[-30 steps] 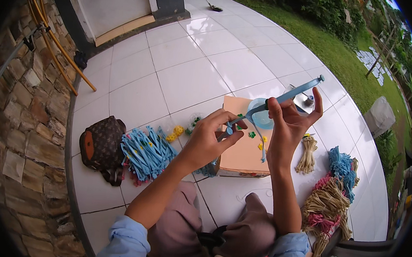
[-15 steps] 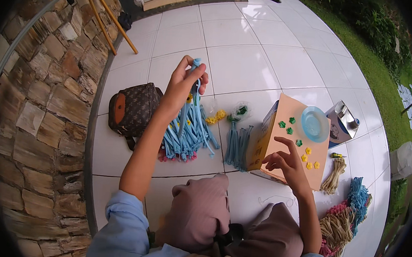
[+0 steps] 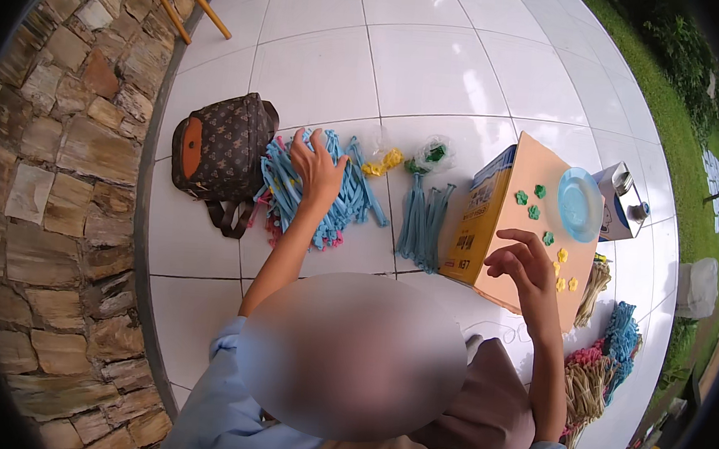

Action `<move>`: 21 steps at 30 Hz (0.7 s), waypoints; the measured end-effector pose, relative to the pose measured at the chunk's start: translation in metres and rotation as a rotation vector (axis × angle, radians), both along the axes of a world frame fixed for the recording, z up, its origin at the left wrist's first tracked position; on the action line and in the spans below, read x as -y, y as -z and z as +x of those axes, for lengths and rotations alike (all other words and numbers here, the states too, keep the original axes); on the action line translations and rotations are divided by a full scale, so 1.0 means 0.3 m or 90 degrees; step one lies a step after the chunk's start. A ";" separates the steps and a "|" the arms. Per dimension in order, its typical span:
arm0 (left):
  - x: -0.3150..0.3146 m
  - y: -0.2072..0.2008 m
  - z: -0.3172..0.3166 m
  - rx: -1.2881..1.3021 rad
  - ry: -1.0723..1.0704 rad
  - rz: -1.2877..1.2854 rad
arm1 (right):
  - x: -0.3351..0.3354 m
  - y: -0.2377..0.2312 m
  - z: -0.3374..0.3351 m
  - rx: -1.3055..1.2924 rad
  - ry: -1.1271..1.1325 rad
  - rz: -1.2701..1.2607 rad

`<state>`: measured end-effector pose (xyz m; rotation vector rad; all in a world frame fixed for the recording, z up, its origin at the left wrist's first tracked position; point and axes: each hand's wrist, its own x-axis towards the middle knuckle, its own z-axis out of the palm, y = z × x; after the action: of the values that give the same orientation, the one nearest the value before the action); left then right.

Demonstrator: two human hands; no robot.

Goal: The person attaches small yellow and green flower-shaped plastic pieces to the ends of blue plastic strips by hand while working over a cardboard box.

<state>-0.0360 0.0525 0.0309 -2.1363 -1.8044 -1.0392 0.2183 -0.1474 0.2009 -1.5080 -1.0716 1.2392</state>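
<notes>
While the left hand (image 3: 317, 171) is positioned over the blue strips (image 3: 353, 192), its fingers are spread and its thumb stands apart from them; no item is visible in its grip, and whether the fingertips contact the strips cannot be determined. The right hand (image 3: 531, 274) is half open, with fingers loosely curled, thumb separated, and nothing visibly held; it is located over the near edge of the box (image 3: 468, 245), and contact with that edge cannot be confirmed. The strips lie in a loose pile on the tiled floor (image 3: 320, 72), between the bag (image 3: 223, 148) and a smaller blue bundle (image 3: 422, 225). Pink ends protrude from the pile's edges. Beyond the bundle are yellow pieces (image 3: 383, 161) and a clear packet (image 3: 435, 155) with green contents. The box has a yellow side and a flat tan top, which carries a blue dish (image 3: 579, 205), green flowers (image 3: 534, 212) and yellow flowers (image 3: 562, 255). A tin (image 3: 619, 213) stands just behind the box; a beige bundle (image 3: 594, 293) and a mixed heap (image 3: 586, 382) lie to its right. A stone wall (image 3: 67, 229) borders the floor at left, and grass (image 3: 664, 154) at right. A blurred oval covers part of the lap.
</notes>
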 end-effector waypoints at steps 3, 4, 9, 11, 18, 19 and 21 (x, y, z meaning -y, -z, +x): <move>0.080 -0.063 0.142 0.010 0.052 0.013 | -0.019 0.031 0.002 0.021 0.013 0.015; 0.089 -0.020 0.174 0.108 0.236 -0.158 | -0.030 0.033 -0.003 0.061 0.008 0.022; 0.154 0.303 0.337 0.182 0.340 -0.496 | -0.046 0.036 -0.013 0.157 0.012 0.026; 0.169 0.391 0.369 0.141 0.159 -0.448 | -0.043 0.035 -0.011 0.167 0.016 0.020; 0.117 0.466 0.316 0.281 0.211 -0.571 | -0.030 0.041 -0.009 0.174 -0.018 0.040; 0.122 0.424 0.317 0.279 0.215 -0.571 | -0.031 0.039 -0.010 0.179 -0.014 0.037; 0.146 0.321 0.316 0.396 0.333 -0.594 | -0.031 0.040 -0.007 0.184 -0.003 0.034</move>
<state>0.0587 0.0086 -0.0655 -3.2407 -2.4012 -1.2064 0.2161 -0.1382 0.1890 -1.6772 -1.2857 1.0066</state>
